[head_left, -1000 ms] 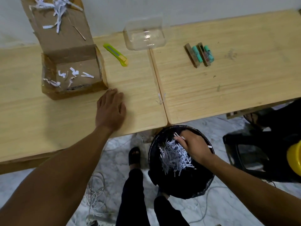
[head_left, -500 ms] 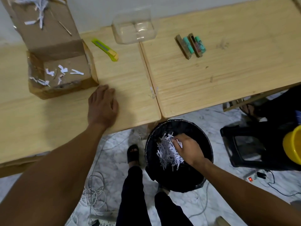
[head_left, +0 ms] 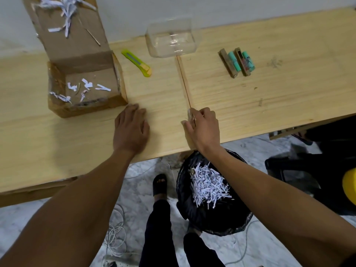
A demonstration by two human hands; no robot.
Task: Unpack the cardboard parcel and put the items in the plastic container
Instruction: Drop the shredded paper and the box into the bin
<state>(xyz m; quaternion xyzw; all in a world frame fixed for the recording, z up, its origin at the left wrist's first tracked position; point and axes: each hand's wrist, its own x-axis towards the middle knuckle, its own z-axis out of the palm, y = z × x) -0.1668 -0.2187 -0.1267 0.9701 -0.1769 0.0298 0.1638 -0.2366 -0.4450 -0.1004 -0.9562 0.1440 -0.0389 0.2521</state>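
The open cardboard parcel point(head_left: 84, 110) stands at the table's left, holding only a few white paper shreds. At the back middle sits the clear plastic container point(head_left: 171, 41), with nothing in it. To its right on the wood lie the unpacked items point(head_left: 237, 61): two brown bars and two teal cylinders. My left hand point(head_left: 131, 130) rests flat on the table beside the parcel's front corner, fingers apart. My right hand point(head_left: 204, 128) is at the seam between the two tabletops near the front edge, fingertips pinched on a small white paper scrap point(head_left: 194, 118).
A yellow-green utility knife point(head_left: 137, 63) lies between parcel and container. Below the table edge stands a black bin point(head_left: 221, 218) with a heap of shredded paper point(head_left: 208, 185). My legs, white cable coils and a black stool are on the floor.
My right hand has left the shredded paper in the bin and risen to the table seam, where it pinches a scrap. My left hand has stayed flat on the table.
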